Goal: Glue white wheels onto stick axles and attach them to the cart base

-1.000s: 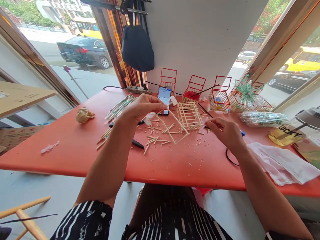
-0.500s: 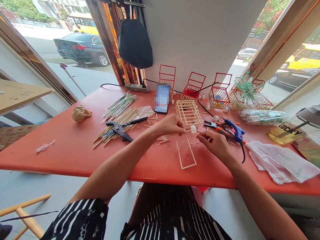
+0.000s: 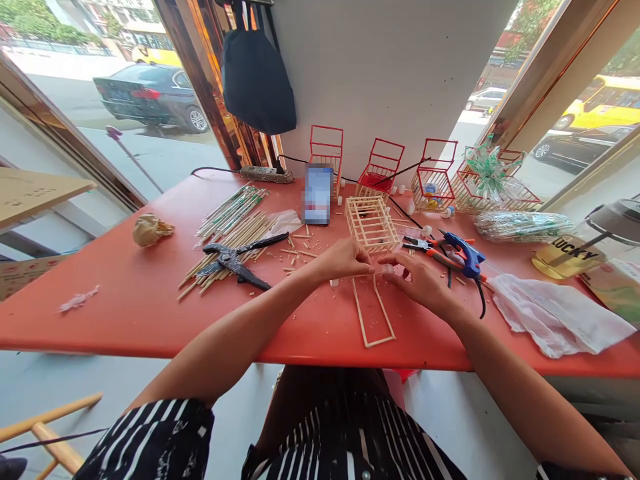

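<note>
Pinching stick frame [image 3: 373, 312] top w/ both hands, L [image 3: 344, 260] & R [image 3: 420, 280].

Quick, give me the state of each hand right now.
Left hand: fingers pinched at the top end of the stick frame.
Right hand: fingers curled at the same end; whether it holds anything cannot be told.

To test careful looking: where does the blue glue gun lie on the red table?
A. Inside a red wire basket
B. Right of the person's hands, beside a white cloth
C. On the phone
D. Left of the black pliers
B: the blue glue gun lies right of the right hand, next to the white cloth.
</note>
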A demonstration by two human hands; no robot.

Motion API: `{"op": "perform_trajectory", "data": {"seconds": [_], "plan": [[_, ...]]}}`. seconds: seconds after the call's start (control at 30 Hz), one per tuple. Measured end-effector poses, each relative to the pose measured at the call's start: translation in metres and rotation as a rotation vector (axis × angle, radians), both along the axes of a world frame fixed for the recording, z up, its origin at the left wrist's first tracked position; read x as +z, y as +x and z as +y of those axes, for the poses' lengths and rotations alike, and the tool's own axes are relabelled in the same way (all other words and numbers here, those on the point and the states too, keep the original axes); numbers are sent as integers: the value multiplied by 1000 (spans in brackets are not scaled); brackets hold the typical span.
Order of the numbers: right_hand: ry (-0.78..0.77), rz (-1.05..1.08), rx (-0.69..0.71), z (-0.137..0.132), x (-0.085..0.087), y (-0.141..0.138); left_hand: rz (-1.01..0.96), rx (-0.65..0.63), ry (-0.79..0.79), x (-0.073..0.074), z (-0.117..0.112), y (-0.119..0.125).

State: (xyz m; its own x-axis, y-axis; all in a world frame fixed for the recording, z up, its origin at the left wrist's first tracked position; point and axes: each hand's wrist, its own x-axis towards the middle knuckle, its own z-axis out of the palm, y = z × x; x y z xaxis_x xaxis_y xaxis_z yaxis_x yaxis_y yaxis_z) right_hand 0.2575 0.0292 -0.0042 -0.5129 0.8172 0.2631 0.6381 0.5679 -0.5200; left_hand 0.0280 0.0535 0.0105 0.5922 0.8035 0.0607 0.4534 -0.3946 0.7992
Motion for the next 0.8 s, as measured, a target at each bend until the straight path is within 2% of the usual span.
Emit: {"op": "perform_trajectory", "data": {"seconds": [0.2, 0.4, 0.5, 0.57, 0.7, 0.8], "plan": [[39, -75, 54, 5, 1, 0, 49, -14, 29, 6, 1, -7], [90, -115, 139, 7, 7, 1, 89, 49, 159, 36, -8, -23], [84, -142, 194, 9, 9, 0, 119, 127, 199, 44, -22, -36], [78, -165, 221, 11, 9, -1, 137, 152, 205, 39, -34, -44], [96, -148, 238, 12, 7, -2, 160, 189, 271, 14, -54, -51], [180, -69, 183, 4, 12, -3, 167, 224, 261, -1, -65, -50]]}}
